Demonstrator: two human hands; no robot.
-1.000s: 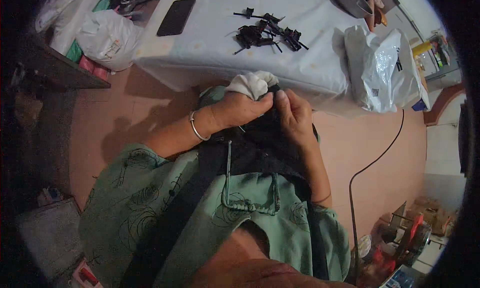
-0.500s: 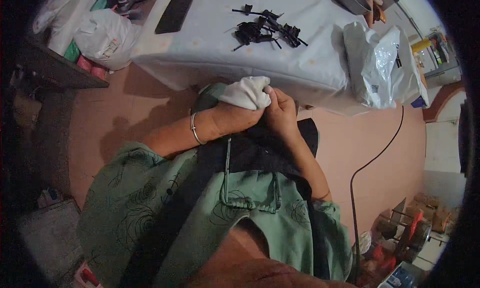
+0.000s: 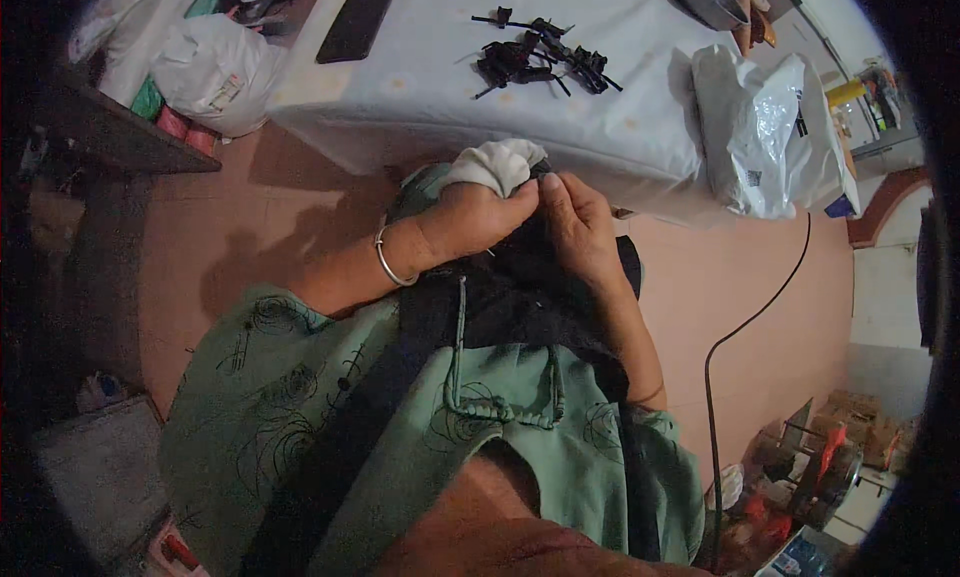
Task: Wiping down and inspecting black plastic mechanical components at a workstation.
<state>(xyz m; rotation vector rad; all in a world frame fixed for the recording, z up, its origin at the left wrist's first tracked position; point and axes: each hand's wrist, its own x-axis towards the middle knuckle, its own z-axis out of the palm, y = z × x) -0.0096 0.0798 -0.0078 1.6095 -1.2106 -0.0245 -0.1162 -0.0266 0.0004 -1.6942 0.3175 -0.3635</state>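
Cloth (image 3: 490,165), white and bunched, sits in the left hand (image 3: 478,217) in the head view, just off the near edge of the worktop (image 3: 430,37) and above the person's lap. That hand is closed around the folds, its thumb stretched toward the right. Beside the thumb a small dark piece (image 3: 541,169) shows between the two hands; its full shape is hidden by the fingers. The right hand (image 3: 582,227) is narrow, its thumb and bent fingers pinching at the dark piece, the fingertips close to those of the left. A silvery bangle (image 3: 388,257) circles the left wrist. Under both forearms lies dark fabric (image 3: 500,312), over a green patterned garment (image 3: 270,417).

On the worktop, which has a pale cover, a loose heap of small black parts (image 3: 520,62) lies back from the near edge, around the middle. A dark flat phone (image 3: 355,25) rests near the left edge. At the right near corner stands a crumpled white plastic bag (image 3: 755,137), and farther back along the right side is a grey metal pan (image 3: 708,1). Well apart, beyond the left edge, a stuffed white sack (image 3: 215,72) sits on a dark shelf (image 3: 150,135). A black cable (image 3: 711,367) curves down across the reddish floor (image 3: 770,297) at the right.
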